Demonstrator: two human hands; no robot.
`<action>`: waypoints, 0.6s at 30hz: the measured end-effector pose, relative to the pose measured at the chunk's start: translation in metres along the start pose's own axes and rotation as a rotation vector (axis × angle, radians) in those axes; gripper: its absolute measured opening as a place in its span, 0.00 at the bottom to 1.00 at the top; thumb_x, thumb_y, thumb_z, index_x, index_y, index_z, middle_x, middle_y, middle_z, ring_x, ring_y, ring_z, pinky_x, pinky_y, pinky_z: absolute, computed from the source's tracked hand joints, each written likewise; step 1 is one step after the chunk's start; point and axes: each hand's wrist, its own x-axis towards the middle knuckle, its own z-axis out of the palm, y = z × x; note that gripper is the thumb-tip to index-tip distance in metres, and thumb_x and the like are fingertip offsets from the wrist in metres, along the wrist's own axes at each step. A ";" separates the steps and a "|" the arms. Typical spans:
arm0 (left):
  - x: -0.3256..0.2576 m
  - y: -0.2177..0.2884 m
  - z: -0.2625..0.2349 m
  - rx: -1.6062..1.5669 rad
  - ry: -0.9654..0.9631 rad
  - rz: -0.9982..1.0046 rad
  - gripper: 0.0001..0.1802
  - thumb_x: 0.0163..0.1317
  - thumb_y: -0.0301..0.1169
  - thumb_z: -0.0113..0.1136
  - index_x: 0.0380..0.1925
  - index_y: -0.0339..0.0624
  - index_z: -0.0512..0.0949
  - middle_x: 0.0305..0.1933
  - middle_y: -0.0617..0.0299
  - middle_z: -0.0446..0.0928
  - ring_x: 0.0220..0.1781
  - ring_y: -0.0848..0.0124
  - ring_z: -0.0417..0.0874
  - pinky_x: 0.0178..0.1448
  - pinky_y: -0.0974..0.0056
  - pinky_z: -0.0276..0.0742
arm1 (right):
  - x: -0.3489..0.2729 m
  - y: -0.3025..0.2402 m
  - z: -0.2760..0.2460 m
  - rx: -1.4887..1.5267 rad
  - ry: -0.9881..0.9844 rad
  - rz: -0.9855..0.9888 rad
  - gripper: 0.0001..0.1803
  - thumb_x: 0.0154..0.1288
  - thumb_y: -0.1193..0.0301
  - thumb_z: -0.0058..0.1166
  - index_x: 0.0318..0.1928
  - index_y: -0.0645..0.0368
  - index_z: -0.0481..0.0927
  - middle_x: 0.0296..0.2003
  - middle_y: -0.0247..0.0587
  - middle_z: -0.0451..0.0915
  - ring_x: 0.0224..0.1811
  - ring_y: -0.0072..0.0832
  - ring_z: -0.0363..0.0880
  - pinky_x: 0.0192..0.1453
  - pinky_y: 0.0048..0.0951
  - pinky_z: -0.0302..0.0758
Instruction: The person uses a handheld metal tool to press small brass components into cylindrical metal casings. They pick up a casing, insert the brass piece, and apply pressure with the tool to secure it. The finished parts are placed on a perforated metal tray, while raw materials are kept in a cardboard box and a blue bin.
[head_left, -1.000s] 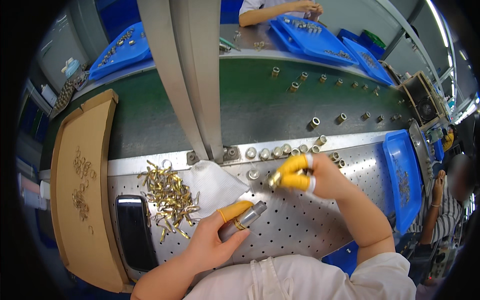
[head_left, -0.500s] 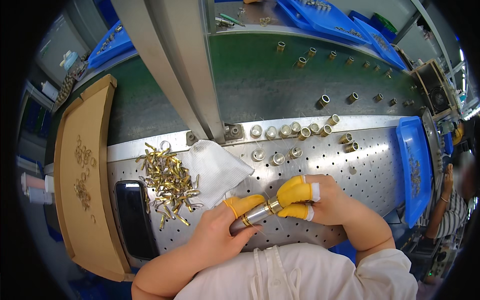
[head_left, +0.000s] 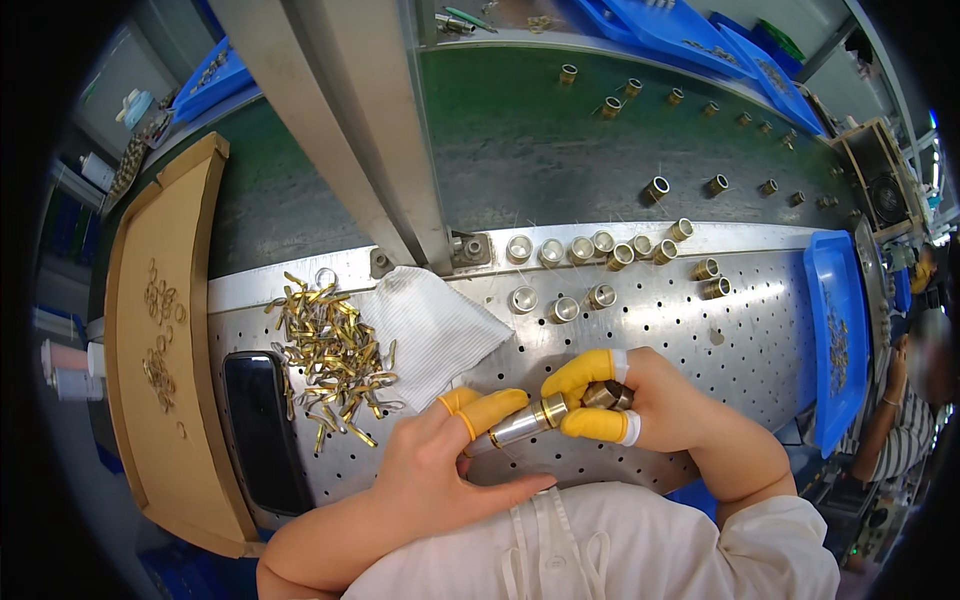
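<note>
Blue tray [head_left: 822,300] at the perforated plate's [head_left: 740,340] right edge holds small brass parts, probably fittings. Near the front edge, left hand [head_left: 440,470] and right hand [head_left: 640,405], yellow fingertip cots, both pinch one metal cylinder [head_left: 520,424] between them.

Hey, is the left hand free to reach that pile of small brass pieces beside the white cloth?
Probably not yet: the left hand grips the metal cylinder together with the right hand. The brass pile lies close, unobstructed.
</note>
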 end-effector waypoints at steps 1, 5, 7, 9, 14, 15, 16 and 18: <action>0.000 0.000 0.000 -0.004 0.002 -0.008 0.27 0.38 0.39 0.73 0.40 0.42 0.77 0.30 0.60 0.75 0.15 0.74 0.70 0.18 0.71 0.68 | -0.001 0.000 0.002 0.015 0.016 -0.030 0.14 0.55 0.73 0.60 0.43 0.60 0.77 0.31 0.34 0.77 0.31 0.19 0.72 0.34 0.21 0.71; 0.000 -0.011 0.007 0.009 0.070 0.052 0.22 0.39 0.36 0.72 0.36 0.41 0.79 0.31 0.58 0.75 0.20 0.69 0.76 0.21 0.69 0.72 | 0.000 0.002 0.004 -0.112 0.057 -0.235 0.18 0.51 0.76 0.62 0.45 0.60 0.77 0.31 0.36 0.78 0.32 0.21 0.75 0.35 0.21 0.73; -0.001 -0.013 0.010 0.027 0.100 0.063 0.19 0.40 0.34 0.71 0.34 0.41 0.79 0.32 0.58 0.75 0.22 0.66 0.78 0.22 0.68 0.73 | -0.001 -0.001 0.004 -0.092 0.054 -0.141 0.18 0.47 0.76 0.65 0.42 0.61 0.79 0.32 0.37 0.78 0.31 0.22 0.75 0.34 0.20 0.72; -0.001 -0.010 0.010 0.029 0.086 0.066 0.19 0.38 0.33 0.70 0.33 0.41 0.79 0.32 0.58 0.75 0.22 0.66 0.77 0.23 0.67 0.74 | -0.002 0.000 0.005 -0.087 0.070 -0.154 0.18 0.45 0.76 0.67 0.40 0.61 0.80 0.32 0.37 0.78 0.30 0.23 0.76 0.34 0.20 0.71; -0.004 -0.011 0.012 0.006 0.108 0.109 0.22 0.36 0.33 0.70 0.35 0.40 0.78 0.33 0.57 0.76 0.24 0.66 0.78 0.25 0.67 0.75 | -0.002 0.003 0.016 -0.059 0.057 -0.286 0.15 0.49 0.76 0.63 0.40 0.59 0.80 0.32 0.38 0.77 0.30 0.27 0.76 0.33 0.24 0.73; -0.004 -0.011 0.012 0.001 0.110 0.115 0.23 0.35 0.34 0.70 0.36 0.40 0.78 0.33 0.57 0.76 0.25 0.65 0.78 0.26 0.67 0.75 | 0.000 0.005 0.017 -0.119 0.052 -0.321 0.16 0.48 0.75 0.64 0.41 0.58 0.80 0.32 0.37 0.77 0.30 0.28 0.76 0.33 0.24 0.73; -0.003 -0.010 0.013 -0.004 0.110 0.122 0.25 0.35 0.35 0.70 0.38 0.40 0.77 0.33 0.56 0.76 0.25 0.64 0.79 0.27 0.66 0.76 | 0.002 0.009 0.018 -0.180 0.047 -0.357 0.16 0.48 0.74 0.64 0.41 0.57 0.80 0.31 0.37 0.77 0.30 0.30 0.76 0.34 0.25 0.74; -0.001 -0.005 0.012 -0.045 0.070 0.064 0.29 0.35 0.37 0.70 0.41 0.40 0.76 0.34 0.55 0.76 0.27 0.62 0.79 0.29 0.65 0.76 | 0.004 0.013 0.018 -0.246 0.042 -0.400 0.17 0.47 0.72 0.65 0.41 0.54 0.81 0.30 0.38 0.76 0.30 0.32 0.76 0.36 0.27 0.74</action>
